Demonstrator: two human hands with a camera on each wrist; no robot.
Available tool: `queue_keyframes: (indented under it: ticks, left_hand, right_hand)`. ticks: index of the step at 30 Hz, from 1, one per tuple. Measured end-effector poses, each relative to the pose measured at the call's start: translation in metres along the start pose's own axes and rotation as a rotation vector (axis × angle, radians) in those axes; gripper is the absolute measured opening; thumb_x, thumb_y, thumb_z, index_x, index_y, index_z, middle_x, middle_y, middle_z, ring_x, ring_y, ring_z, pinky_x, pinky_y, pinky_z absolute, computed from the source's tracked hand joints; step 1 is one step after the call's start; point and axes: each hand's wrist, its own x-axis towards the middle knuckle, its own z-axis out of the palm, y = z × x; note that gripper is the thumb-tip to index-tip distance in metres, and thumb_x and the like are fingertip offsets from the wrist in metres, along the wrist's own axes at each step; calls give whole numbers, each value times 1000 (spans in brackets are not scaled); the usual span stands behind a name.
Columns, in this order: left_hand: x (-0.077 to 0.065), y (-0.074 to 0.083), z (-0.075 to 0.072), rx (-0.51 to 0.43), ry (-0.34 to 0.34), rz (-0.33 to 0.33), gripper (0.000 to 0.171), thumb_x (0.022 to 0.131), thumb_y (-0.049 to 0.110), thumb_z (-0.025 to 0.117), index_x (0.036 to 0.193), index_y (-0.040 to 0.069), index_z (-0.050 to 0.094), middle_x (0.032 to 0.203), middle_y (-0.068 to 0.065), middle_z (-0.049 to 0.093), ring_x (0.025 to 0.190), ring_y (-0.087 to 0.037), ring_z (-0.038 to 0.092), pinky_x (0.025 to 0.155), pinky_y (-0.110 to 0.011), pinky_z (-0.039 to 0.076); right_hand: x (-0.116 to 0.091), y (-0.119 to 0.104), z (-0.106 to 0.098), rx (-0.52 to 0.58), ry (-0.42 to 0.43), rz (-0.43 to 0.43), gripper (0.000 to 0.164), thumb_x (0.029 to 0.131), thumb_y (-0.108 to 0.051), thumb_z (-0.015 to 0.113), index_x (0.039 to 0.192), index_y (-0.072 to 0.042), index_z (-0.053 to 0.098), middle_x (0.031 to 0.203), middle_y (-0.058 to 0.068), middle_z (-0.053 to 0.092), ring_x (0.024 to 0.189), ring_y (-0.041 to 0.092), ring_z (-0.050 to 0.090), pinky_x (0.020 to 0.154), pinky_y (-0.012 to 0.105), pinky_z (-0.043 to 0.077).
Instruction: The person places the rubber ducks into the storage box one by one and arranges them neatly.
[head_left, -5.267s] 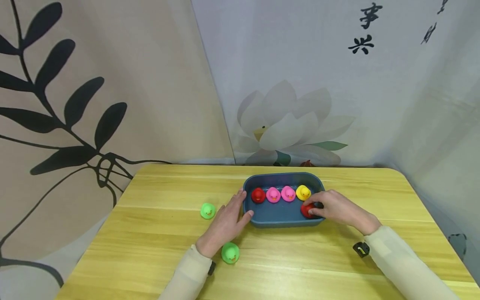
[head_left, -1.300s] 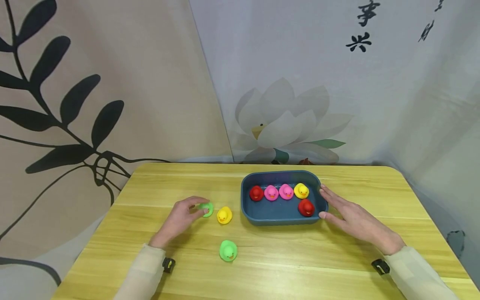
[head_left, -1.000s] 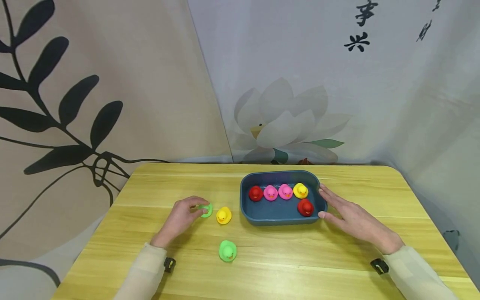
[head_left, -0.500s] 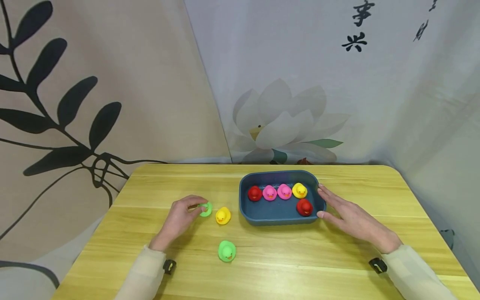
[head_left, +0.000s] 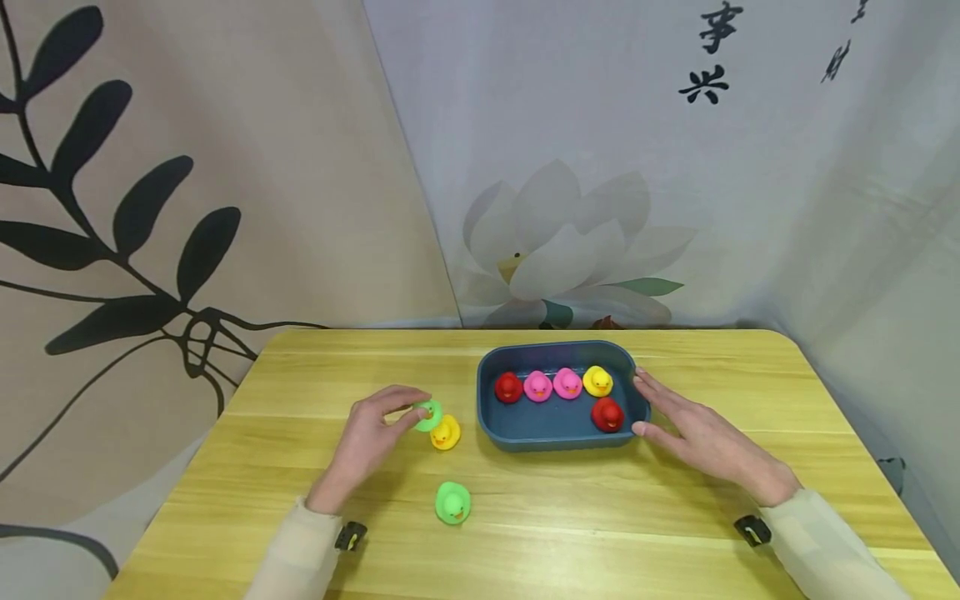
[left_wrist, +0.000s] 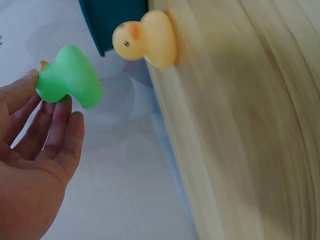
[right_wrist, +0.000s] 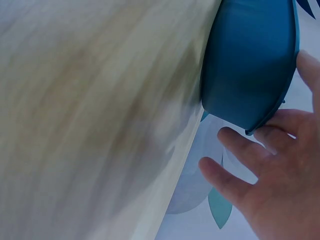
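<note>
My left hand [head_left: 367, 442] pinches a green rubber duck [head_left: 430, 414] between thumb and fingers. In the left wrist view that duck [left_wrist: 70, 77] hangs in the air, tilted. Close beside it, a yellow rubber duck [head_left: 446, 433] stands on the table. My right hand [head_left: 701, 437] has its fingers spread at the right end of a dark blue tray [head_left: 555, 444], touching the rim. Along the tray's back stand a red duck [head_left: 508, 387], two pink ducks [head_left: 537, 387] and a yellow duck [head_left: 597, 381]. Another red duck [head_left: 607, 414] sits at front right.
A second green duck [head_left: 453, 503] stands on the wooden table [head_left: 570, 525], nearer the person. Behind the table's back edge hangs a printed curtain [head_left: 322, 167]. A small black device [head_left: 752, 530] is at each wrist.
At first my right hand held the red duck in the tray and my left touched the tray's left end. Lately my left hand has lifted the green duck and moved right; the right stays.
</note>
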Motion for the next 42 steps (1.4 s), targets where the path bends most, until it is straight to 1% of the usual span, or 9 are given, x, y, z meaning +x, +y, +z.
queue_keyframes:
  ticks: [4,10,17,27,31,35,36,39,42]
  left_hand:
    - [0,9,5,-23,6,22,24,93,13,78,117,10,79,120,-3,74,115,-27,69,97,-49,56]
    - [1,26,15,-64,-24,41,24,92,15,80,116,12,80,119,2,74,115,-22,69,98,-46,55]
    - [6,45,29,-107,-72,111,25,91,15,81,116,12,80,119,2,75,115,-20,69,99,-41,55]
    - [15,59,44,-118,-109,213,26,90,12,81,115,7,79,116,-2,76,113,-20,70,98,-37,56]
    - [20,63,50,-116,-110,271,27,88,11,82,115,7,79,115,-3,76,111,-22,71,96,-37,57]
    - [25,67,56,-121,-127,303,27,89,11,82,115,6,79,114,-4,76,109,-21,72,91,-32,58]
    - [27,68,58,-114,-132,307,26,90,11,81,115,6,79,114,-4,76,108,-21,72,90,-30,58]
    - [32,73,64,-121,-161,299,25,91,12,80,116,7,79,114,-2,76,107,-18,71,77,-25,57]
    - [37,79,69,-123,-189,286,24,92,12,80,115,8,79,115,-1,76,108,-17,70,76,-26,57]
  right_hand:
    - [1,0,-1,0,2,-2,79,105,-53,55,164,-7,29,171,13,20,146,43,39,112,63,38]
    - [1,0,-1,14,-11,11,80,104,-55,54,164,-8,28,172,13,19,147,44,37,112,64,37]
    - [1,0,1,8,-1,8,79,104,-52,56,163,-7,30,171,14,21,147,43,38,112,63,37]
    - [0,1,4,3,3,10,80,104,-55,55,164,-8,30,171,12,21,147,43,38,112,63,38]
    - [1,0,4,4,4,10,79,104,-55,55,164,-8,30,171,12,20,147,43,39,112,63,38]
    - [1,0,5,7,0,13,79,105,-54,54,164,-8,29,172,12,20,146,43,38,112,63,37]
    - [1,0,4,6,-1,13,79,105,-54,54,164,-8,29,172,12,20,146,43,39,112,63,38]
    - [1,1,4,0,4,11,80,104,-55,55,164,-8,29,171,13,21,146,43,39,112,63,39]
    - [2,1,3,-5,8,9,80,104,-55,55,164,-8,30,171,13,21,147,43,39,112,62,39]
